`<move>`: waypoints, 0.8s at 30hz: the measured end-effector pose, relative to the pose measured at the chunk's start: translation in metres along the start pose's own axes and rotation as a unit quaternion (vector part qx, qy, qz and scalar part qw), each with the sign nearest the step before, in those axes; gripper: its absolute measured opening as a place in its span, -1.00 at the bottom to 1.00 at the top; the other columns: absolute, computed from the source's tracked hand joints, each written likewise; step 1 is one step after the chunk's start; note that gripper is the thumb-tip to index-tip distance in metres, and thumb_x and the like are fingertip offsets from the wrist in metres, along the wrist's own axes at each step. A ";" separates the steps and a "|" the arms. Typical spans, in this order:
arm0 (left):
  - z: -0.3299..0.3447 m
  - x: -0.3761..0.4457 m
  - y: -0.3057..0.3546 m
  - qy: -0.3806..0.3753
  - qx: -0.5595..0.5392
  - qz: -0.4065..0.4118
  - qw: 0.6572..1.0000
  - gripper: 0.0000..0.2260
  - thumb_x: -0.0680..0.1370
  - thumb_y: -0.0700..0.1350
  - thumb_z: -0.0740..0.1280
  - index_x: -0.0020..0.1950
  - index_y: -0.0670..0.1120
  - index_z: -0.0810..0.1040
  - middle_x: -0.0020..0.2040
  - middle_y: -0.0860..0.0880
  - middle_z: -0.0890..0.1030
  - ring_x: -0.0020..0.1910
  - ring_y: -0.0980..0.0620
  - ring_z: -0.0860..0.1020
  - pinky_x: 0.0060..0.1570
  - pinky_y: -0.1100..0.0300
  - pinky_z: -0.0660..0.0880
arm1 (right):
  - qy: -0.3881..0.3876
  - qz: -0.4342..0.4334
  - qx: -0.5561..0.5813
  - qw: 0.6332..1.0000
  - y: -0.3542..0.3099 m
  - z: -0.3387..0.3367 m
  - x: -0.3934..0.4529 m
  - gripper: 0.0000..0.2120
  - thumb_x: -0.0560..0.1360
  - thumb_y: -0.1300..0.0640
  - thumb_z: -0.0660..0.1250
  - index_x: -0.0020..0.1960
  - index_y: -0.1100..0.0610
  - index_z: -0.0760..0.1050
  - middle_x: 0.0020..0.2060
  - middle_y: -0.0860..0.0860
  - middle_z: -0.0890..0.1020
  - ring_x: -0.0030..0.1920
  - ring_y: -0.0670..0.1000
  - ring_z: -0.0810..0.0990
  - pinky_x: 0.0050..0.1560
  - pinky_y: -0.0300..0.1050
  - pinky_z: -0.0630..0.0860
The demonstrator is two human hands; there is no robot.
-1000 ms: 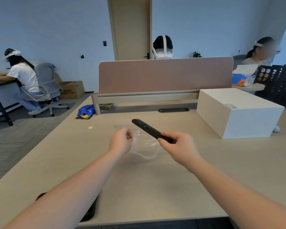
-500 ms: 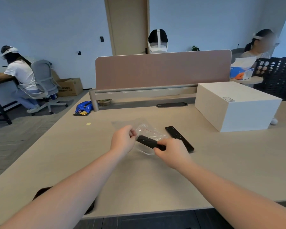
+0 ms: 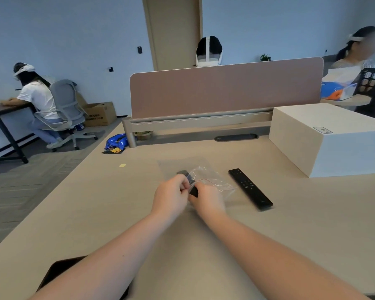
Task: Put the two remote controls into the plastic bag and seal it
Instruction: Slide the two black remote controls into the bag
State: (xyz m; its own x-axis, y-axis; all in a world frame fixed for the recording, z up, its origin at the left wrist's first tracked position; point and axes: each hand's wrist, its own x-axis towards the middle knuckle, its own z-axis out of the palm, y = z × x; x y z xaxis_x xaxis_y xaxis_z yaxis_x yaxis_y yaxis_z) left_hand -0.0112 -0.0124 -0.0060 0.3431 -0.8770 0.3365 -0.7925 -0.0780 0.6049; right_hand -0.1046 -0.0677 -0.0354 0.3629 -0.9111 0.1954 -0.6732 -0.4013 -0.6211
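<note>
A clear plastic bag (image 3: 212,177) with a red seal line lies crumpled on the desk in front of me. One black remote control (image 3: 187,176) is partly inside it, its far end showing through the plastic. My left hand (image 3: 171,197) pinches the bag's mouth. My right hand (image 3: 207,199) grips the remote's near end at the bag opening. A second black remote control (image 3: 250,188) lies flat on the desk just right of the bag, untouched.
A large white box (image 3: 329,139) stands at the right. A pink divider panel (image 3: 225,87) closes off the desk's far edge. A dark flat object (image 3: 56,271) lies at the near left edge. People sit at other desks behind.
My right hand has brought the remote down from above the bag and pushed it into the bag's mouth. Both hands have come close together. The second remote has come into view.
</note>
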 end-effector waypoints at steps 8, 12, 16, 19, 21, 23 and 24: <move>0.002 0.002 -0.012 -0.001 -0.021 -0.024 0.999 -0.80 0.42 -0.29 0.34 -0.28 0.00 0.47 -0.30 -0.02 0.63 -0.21 -0.10 0.58 -0.20 0.11 0.49 | -0.050 -0.031 -0.039 0.997 0.009 0.007 0.011 -0.96 0.40 0.20 0.37 -0.18 0.10 0.51 -0.07 0.09 0.59 0.01 0.09 0.54 -0.03 -0.09 0.45; 0.002 0.001 -0.016 -0.006 -0.022 -0.024 0.999 -0.81 0.41 -0.30 0.33 -0.27 -0.01 0.50 -0.32 0.03 0.60 -0.21 -0.08 0.58 -0.18 0.10 0.50 | -0.016 -0.072 -0.094 0.993 0.010 0.010 0.013 -0.86 0.47 0.14 0.31 -0.08 0.19 0.59 0.01 0.15 0.60 0.08 0.13 0.54 0.02 -0.08 0.42; 0.002 0.002 -0.019 -0.015 -0.017 -0.025 0.999 -0.82 0.40 -0.32 0.32 -0.25 -0.03 0.52 -0.31 0.01 0.63 -0.20 -0.09 0.59 -0.15 0.08 0.52 | -0.004 -0.074 -0.091 0.993 0.011 0.015 0.016 -0.80 0.46 0.20 0.25 0.00 0.16 0.62 0.02 0.10 0.64 0.10 0.12 0.57 0.02 -0.09 0.47; 0.003 0.001 -0.018 -0.016 -0.013 -0.026 0.999 -0.84 0.40 -0.32 0.31 -0.24 -0.06 0.54 -0.25 -0.04 0.68 -0.20 -0.10 0.59 -0.14 0.07 0.53 | 0.002 -0.080 -0.087 0.993 0.013 0.015 0.016 -0.77 0.46 0.25 0.23 0.01 0.10 0.61 0.02 0.10 0.64 0.09 0.12 0.58 0.01 -0.10 0.49; 0.004 0.001 -0.018 -0.015 -0.009 -0.025 1.000 -0.85 0.39 -0.32 0.31 -0.23 -0.08 0.55 -0.25 -0.05 0.68 -0.20 -0.11 0.59 -0.14 0.05 0.54 | 0.004 -0.089 -0.093 0.992 0.013 0.012 0.014 -0.75 0.47 0.27 0.22 0.04 0.11 0.60 0.03 0.12 0.63 0.09 0.13 0.57 0.04 -0.11 0.49; 0.004 0.000 -0.017 -0.014 -0.006 -0.022 1.000 -0.87 0.40 -0.31 0.32 -0.22 -0.09 0.55 -0.24 -0.06 0.68 -0.19 -0.12 0.59 -0.14 0.04 0.55 | -0.004 -0.100 -0.098 0.990 0.013 0.007 0.009 -0.76 0.48 0.28 0.20 0.06 0.16 0.59 0.04 0.16 0.62 0.11 0.14 0.55 0.05 -0.10 0.47; 0.004 0.000 -0.016 -0.013 -0.004 -0.020 1.000 -0.88 0.41 -0.30 0.32 -0.21 -0.09 0.55 -0.24 -0.06 0.68 -0.19 -0.13 0.59 -0.14 0.04 0.55 | -0.010 -0.102 -0.094 0.990 0.015 0.004 0.006 -0.77 0.49 0.27 0.20 0.04 0.20 0.59 0.03 0.18 0.61 0.11 0.15 0.54 0.05 -0.09 0.46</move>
State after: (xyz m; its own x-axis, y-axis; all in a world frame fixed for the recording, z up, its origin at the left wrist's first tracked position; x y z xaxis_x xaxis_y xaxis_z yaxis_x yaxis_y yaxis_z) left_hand -0.0002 -0.0130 -0.0190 0.3606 -0.8856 0.2927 -0.7740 -0.1089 0.6238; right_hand -0.1100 -0.0793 -0.0464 0.5159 -0.8074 0.2862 -0.6918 -0.5897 -0.4167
